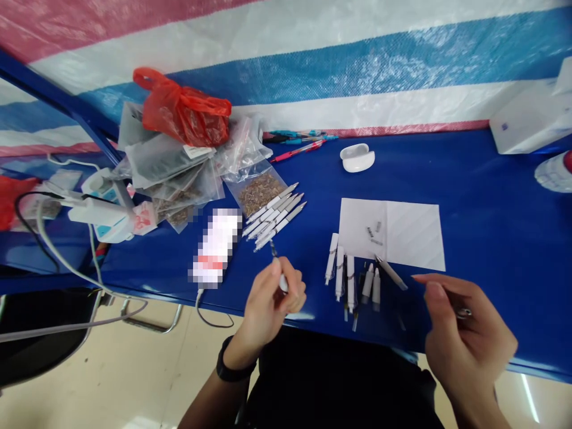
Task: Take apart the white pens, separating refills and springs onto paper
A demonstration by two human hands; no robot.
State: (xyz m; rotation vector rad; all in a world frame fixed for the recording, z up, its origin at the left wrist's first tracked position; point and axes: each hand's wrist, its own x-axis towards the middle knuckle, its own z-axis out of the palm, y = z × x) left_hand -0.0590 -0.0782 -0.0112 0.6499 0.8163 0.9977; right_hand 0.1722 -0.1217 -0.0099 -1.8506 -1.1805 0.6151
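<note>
My left hand (273, 292) is closed around a pen part (283, 282), white where it shows between the fingers, with a dark, thin end poking out above. My right hand (469, 333) hovers at the table's front edge, thumb and forefinger together, a small shiny metal piece (463, 313) showing among its curled fingers. Between the hands lie white pen barrels (351, 283), grey front sections (367, 285), another grey pen section (393, 273) and thin refills (356, 322). Several small springs (375, 241) rest on a creased white paper (413, 235). Whole white-and-grey pens (281, 225) lie beyond my left hand.
A phone (217, 247) with a cable lies left of the pens. Behind are bags of brown bits (261, 189), a red plastic bag (187, 113), coloured pens (299, 150) and a white earbud case (357, 158). A power strip (105, 205) with cables stands left; a bottle (554, 173) right.
</note>
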